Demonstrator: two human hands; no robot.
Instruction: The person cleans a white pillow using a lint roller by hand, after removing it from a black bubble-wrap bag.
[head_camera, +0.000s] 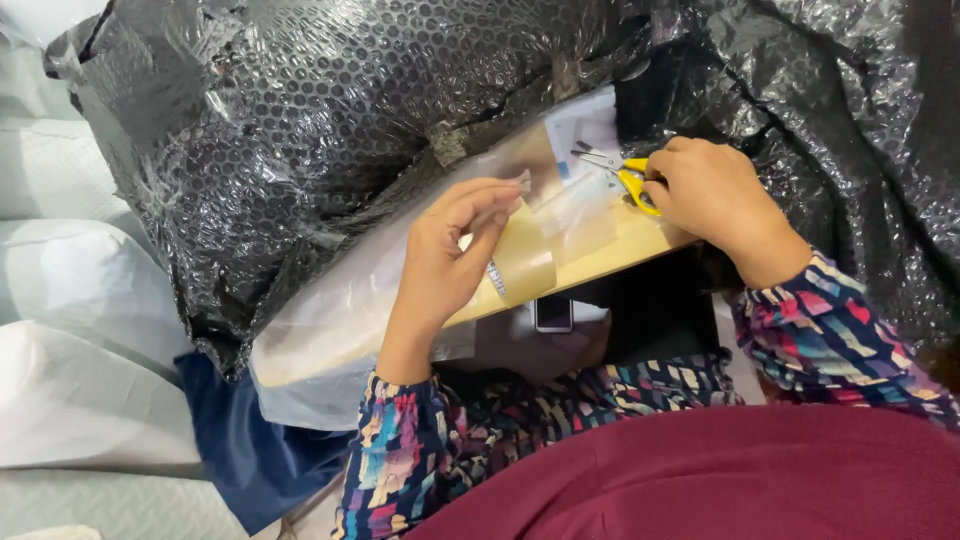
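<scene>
Two hands are seen at work on one large parcel; the black bubble wrap (330, 110) fills most of the view, crumpled and glossy, and is folded back so that a flat tan panel (600, 255) under a clear plastic film (330, 310) is exposed at the middle. A white label (590, 130) is seen on the panel near its upper end; white padded bundles (70, 380) are stacked at the left, and a dark blue cloth (240, 440) is tucked below the panel's lower corner. A phone (553, 313) is laid just under the panel's edge.

The roll of brown packing tape (522, 262) is held against the panel by the left hand (440, 265); the fingers are curled about the roll, and a free strip of clear tape (555, 200) is pinched at the fingertips and drawn toward the label. The small yellow-handled scissors (622, 172) are gripped by the right hand (705, 195), closed around the handles, with the blades pointed at the strip.

For a clean cut, it is judged that the strip should be kept taut and lifted slightly off the film; the blades should be brought square across it, close to the roll, so that no ragged tail is left; the pinched end should not be let go, lest it fold onto itself; the film beneath should be kept out of the blades.
</scene>
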